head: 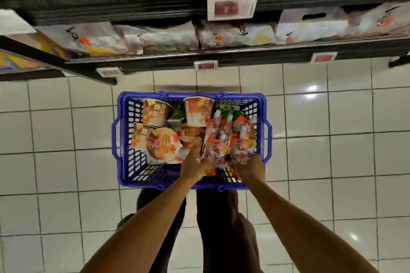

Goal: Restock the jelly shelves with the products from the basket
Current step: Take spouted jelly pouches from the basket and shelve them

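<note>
Pouches point(214, 137), lengthwise toward shelf point(221, 53), near ends in grip of left hand point(195, 165) and right hand point(251, 168).

Blue lattice-walled plastic basket point(190, 94): smooth, semi-gloss. Orange-and-white film jelly pouches point(216, 139): glossy, crinkled. Round orange plastic jelly cups point(163, 144): shiny printed lids. White square floor tiles point(346, 155): glazed, reflective. Black metal shelf point(255, 61): matt. Pale plastic-film bags point(237, 35): wrinkled, sheeny.

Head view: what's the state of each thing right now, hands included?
Basket: on the floor, loaded.
Jelly pouches: in the basket's right half, gripped at their near ends.
Cups: in the basket's left half, some tipped.
Left hand: grips the pouches.
Right hand: grips the pouches.
Lower shelf: stocked with bags.
</note>
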Demonstrator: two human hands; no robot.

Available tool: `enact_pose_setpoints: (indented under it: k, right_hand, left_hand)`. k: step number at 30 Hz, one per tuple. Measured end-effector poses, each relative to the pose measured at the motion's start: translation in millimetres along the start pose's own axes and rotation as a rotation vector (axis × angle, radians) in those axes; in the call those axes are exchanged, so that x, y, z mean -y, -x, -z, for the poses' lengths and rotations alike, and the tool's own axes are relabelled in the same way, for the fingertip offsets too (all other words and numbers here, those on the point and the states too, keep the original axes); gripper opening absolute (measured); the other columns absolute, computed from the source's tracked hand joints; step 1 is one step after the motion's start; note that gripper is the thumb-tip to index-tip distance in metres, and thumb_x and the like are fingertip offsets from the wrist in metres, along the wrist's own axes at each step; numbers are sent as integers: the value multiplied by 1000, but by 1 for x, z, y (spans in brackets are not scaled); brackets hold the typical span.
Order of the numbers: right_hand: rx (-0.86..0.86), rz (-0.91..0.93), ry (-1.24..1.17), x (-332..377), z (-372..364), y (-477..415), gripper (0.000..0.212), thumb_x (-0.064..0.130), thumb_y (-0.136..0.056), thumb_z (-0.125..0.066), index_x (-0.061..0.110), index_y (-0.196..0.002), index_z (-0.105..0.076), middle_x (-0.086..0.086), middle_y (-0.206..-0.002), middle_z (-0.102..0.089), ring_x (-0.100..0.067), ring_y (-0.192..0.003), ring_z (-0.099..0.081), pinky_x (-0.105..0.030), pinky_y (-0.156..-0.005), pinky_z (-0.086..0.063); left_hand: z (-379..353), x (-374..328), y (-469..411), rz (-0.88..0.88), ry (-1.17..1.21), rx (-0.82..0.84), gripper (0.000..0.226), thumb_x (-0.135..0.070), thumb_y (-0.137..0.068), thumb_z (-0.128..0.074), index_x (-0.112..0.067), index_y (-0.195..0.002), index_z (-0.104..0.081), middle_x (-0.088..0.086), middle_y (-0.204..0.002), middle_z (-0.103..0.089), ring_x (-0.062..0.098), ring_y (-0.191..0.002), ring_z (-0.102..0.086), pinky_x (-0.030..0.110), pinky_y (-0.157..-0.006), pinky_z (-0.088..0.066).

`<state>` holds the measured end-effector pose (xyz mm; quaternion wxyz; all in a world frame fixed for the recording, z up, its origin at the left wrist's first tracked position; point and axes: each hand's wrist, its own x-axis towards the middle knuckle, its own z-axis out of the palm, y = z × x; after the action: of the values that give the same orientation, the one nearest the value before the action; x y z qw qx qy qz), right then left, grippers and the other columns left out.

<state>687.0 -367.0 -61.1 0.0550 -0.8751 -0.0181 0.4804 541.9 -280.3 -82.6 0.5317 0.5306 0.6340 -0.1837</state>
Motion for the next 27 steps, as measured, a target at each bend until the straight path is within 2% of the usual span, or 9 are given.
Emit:
enact_pose_setpoints:
  k: [3, 6, 9, 12, 15, 17, 20, 22, 27]
  right_hand:
    - [-143, -45, 82, -1, -18, -10, 51, 33, -88, -67, 4, -122, -43, -18, -121, -62, -38, -108, -62, -42, -82, -53]
    - [-94, -92, 3, -3, -29, -16, 53, 40, -88, -65, 4, -123, -45, -15, -114, -65, -35, -100, -65, -35, -71, -49]
    - [-53, -25, 25, -13, -34, -18, 40, 40, -86, -66, 10, -111, -57, -7, -100, -70, -26, -78, -63, -26, -58, -42]
    - [-74, 45, 80, -18, -34, -19, 34, 38, -90, -60, 12, -112, -59, -8, -108, -69, -30, -94, -65, -28, -67, -42]
    - [-49, 108, 108, -22, -32, -14, 27, 33, -92, -57, 12, -109, -58, -9, -110, -69, -32, -101, -64, -31, -71, -43]
    - [-29, 70, -87, -27, -25, -5, 31, 28, -92, -56, 10, -118, -56, -11, -112, -67, -35, -103, -63, -35, -79, -48]
    - [52, 3, -496, -30, -3, 16, 22, 13, -91, -61, 9, -112, -56, -15, -110, -68, -32, -96, -66, -43, -79, -58]
    - [121, -2, -674, -25, 21, 38, 29, 7, -88, -68, 9, -115, -56, -14, -107, -68, -31, -94, -69, -42, -76, -60]
    - [302, 129, -810, 21, 78, 122, 27, -4, -85, -63, -1, -112, -67, -20, -100, -73, -38, -87, -71, -47, -73, -59]
  left_hand:
    - [-24, 10, -15, 11, -4, 24, 57, -32, -89, -66, 1, -131, -47, 25, -127, -56, 38, -117, -55, 42, -92, -45]
    - [-39, 17, -18, -7, -3, -50, 58, -33, -85, -72, -1, -127, -49, 18, -124, -57, 33, -116, -55, 38, -94, -47]
    - [-45, 21, -17, -21, 33, -151, 40, -35, -76, -80, -6, -91, -57, 14, -96, -61, 29, -95, -59, 42, -78, -48]
    - [-42, 23, -13, -83, 60, -183, 40, -21, -76, -81, -20, -66, -42, -2, -69, -49, 20, -69, -51, 31, -62, -36]
    - [-37, 25, -6, -187, 22, -101, 37, -7, -83, -71, -20, -67, -40, -6, -66, -46, 8, -61, -42, 30, -65, -37]
    - [-29, 20, 2, -246, -5, -74, 24, -9, -89, -65, -16, -78, -45, -6, -71, -48, 9, -64, -45, 31, -64, -41]
    - [-2, 5, 22, -277, 64, -3, 16, -15, -97, -56, -4, -109, -52, -6, -95, -56, 9, -85, -56, 10, -66, -47]
    - [25, -11, 44, -313, 86, 7, 18, -11, -99, -52, 2, -109, -59, -5, -97, -56, 14, -90, -58, 0, -66, -41]
    - [113, -61, 125, -332, 347, -4, 22, -5, -94, -57, 2, -113, -61, 4, -98, -64, 13, -86, -59, 10, -67, -44]
